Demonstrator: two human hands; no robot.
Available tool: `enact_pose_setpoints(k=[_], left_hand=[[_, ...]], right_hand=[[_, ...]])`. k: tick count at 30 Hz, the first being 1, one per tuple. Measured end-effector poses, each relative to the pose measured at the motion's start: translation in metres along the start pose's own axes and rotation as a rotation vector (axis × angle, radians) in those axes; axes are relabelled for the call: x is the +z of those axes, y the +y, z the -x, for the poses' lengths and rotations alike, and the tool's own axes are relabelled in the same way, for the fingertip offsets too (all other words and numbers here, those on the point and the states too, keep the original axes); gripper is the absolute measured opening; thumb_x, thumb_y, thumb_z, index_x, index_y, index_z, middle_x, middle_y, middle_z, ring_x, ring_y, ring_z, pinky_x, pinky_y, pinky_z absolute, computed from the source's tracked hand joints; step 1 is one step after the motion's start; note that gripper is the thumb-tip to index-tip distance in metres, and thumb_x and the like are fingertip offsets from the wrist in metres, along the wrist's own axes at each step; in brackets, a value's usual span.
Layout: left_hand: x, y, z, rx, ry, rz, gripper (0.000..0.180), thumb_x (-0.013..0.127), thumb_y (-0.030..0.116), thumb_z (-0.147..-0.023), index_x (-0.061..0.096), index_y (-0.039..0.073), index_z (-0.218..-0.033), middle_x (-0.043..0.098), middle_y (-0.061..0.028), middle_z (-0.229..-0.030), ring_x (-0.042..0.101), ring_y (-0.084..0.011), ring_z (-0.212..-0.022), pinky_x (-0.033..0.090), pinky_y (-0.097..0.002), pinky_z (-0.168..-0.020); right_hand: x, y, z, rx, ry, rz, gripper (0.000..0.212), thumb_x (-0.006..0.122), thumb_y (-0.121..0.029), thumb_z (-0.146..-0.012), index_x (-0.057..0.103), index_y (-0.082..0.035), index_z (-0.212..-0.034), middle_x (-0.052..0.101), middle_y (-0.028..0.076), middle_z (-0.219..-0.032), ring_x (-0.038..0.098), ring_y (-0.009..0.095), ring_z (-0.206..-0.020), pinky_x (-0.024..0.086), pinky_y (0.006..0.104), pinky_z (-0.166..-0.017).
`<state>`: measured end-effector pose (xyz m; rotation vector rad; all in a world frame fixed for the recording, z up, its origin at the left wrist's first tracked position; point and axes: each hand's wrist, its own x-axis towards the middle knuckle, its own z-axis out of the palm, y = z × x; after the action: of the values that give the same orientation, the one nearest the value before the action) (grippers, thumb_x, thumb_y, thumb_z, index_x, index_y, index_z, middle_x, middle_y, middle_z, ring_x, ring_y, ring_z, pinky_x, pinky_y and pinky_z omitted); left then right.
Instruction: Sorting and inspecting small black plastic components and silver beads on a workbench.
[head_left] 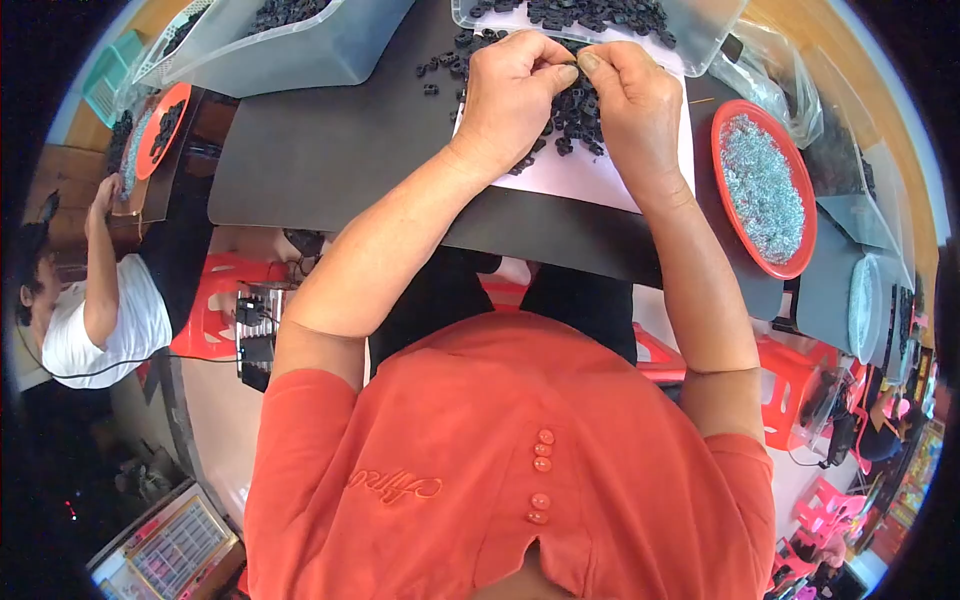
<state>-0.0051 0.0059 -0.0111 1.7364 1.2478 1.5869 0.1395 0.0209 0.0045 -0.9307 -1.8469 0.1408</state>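
My left hand (508, 100) and my right hand (637, 110) meet above a pile of small black plastic parts (578, 118). Thumb and forefinger of each are pinched, tips nearly touching. Whatever lies between the fingertips is too small and too covered to name. The pile rests on a white sheet (600, 182) on the dark table, and some black parts lie loose to its left. To the right of my right forearm is a red oval tray (721, 195) holding many tiny silvery, clear-looking pieces (763, 190).
Clear plastic bins with black parts stand beyond, one at far left (330, 55) and one ahead (700, 40). A clear plastic bag (775, 85) lies behind the red tray. At left, a person in a white shirt (110, 320) reaches toward another red tray (176, 97).
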Motion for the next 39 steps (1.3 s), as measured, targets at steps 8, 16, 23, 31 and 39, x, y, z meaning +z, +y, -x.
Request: enact_pose_setpoints(k=[8, 16, 23, 31, 39], left_hand=[[0.001, 0.003, -0.002, -0.062, -0.008, 0.11, 0.007, 0.068, 0.003, -0.084, 0.069, 0.0, -0.091, 0.065, -0.0015, -0.074, 0.056, -0.007, -0.063, 0.046, -0.023, -0.056], [0.001, 0.012, 0.001, -0.211, -0.057, 0.18, 0.006, 0.067, 0.003, -0.086, 0.068, 0.001, -0.091, 0.065, -0.0022, -0.075, 0.056, -0.0074, -0.059, 0.045, -0.0218, -0.05], [0.004, 0.005, 0.003, -0.038, -0.023, -0.01, 0.006, 0.067, 0.001, -0.086, 0.066, 0.0, -0.091, 0.065, -0.0026, -0.073, 0.056, -0.0078, -0.06, 0.046, -0.0228, -0.053], [0.007, 0.002, 0.007, 0.014, 0.012, -0.122, 0.004, 0.068, 0.001, -0.083, 0.064, 0.0, -0.086, 0.064, -0.0036, -0.07, 0.055, -0.0077, -0.06, 0.047, -0.0254, -0.055], [0.009, 0.0, 0.01, 0.09, 0.098, -0.225, 0.009, 0.07, 0.001, -0.078, 0.064, 0.0, -0.084, 0.067, -0.0098, -0.072, 0.061, -0.0151, -0.062, 0.049, -0.0303, -0.058]], right_hand=[[-0.005, -0.001, -0.002, 0.151, -0.102, -0.169, 0.014, 0.06, -0.008, -0.086, 0.068, 0.001, -0.094, 0.067, 0.019, -0.087, 0.066, 0.035, -0.077, 0.051, 0.0403, -0.07], [-0.01, 0.0, -0.004, 0.146, -0.153, -0.133, 0.016, 0.058, -0.008, -0.085, 0.068, 0.001, -0.094, 0.068, 0.02, -0.087, 0.066, 0.035, -0.077, 0.051, 0.0414, -0.071], [-0.004, -0.001, 0.001, 0.069, -0.105, 0.041, 0.014, 0.058, -0.008, -0.085, 0.069, -0.003, -0.092, 0.068, 0.019, -0.086, 0.067, 0.037, -0.078, 0.052, 0.0437, -0.07], [0.007, -0.001, 0.009, -0.03, -0.021, 0.208, 0.014, 0.062, -0.008, -0.079, 0.067, -0.004, -0.091, 0.067, 0.016, -0.09, 0.067, 0.036, -0.071, 0.053, 0.044, -0.064], [0.016, -0.008, 0.013, -0.097, 0.013, 0.37, 0.015, 0.066, -0.009, -0.074, 0.063, -0.005, -0.088, 0.064, 0.012, -0.085, 0.067, 0.032, -0.068, 0.053, 0.0411, -0.057]])
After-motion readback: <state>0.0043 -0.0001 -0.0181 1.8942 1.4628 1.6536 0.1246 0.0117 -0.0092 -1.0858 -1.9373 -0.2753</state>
